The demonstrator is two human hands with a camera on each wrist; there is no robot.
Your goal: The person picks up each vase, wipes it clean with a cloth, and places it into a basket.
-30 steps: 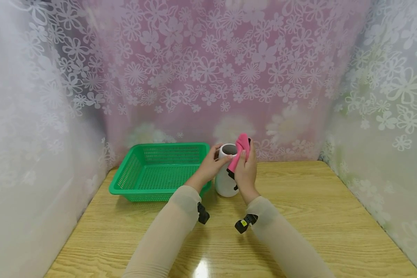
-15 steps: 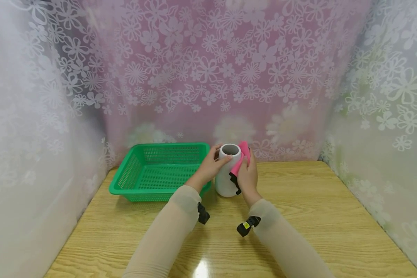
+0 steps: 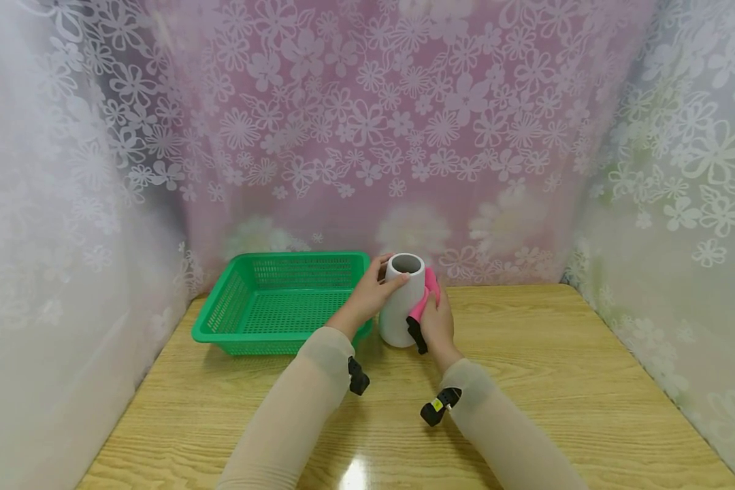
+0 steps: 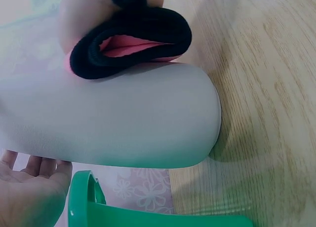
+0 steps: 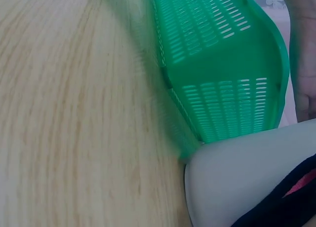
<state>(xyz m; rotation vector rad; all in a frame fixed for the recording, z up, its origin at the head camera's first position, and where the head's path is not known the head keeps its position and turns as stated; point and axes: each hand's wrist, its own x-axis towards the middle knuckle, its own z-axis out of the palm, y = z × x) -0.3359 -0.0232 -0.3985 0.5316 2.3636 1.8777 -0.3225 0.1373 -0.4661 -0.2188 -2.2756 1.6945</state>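
A white vase (image 3: pixel 398 320) with a round open mouth stands upright on the table. My left hand (image 3: pixel 367 297) holds it near the rim, the thumb at the front and the fingers round the far left side. My right hand (image 3: pixel 438 325) grips a pink cloth (image 3: pixel 419 307) with black edging against the vase's right side. In the left wrist view, the cloth's folded black edge (image 4: pixel 170 32) touches the vase wall (image 4: pixel 123 118). The right wrist view catches the vase's lower part (image 5: pixel 232 175) and a corner of the black edging (image 5: pixel 276 211).
A green perforated plastic basket (image 3: pixel 282 337) sits just left of the vase, close to its base. Beneath everything is a wood-grain table (image 3: pixel 557 381). Flower-patterned curtains (image 3: pixel 367 136) hang behind and along both sides.
My right hand has slid the pink cloth down the vase's right side, from beside the rim to about mid-height. The left hand, vase and basket have stayed in place.
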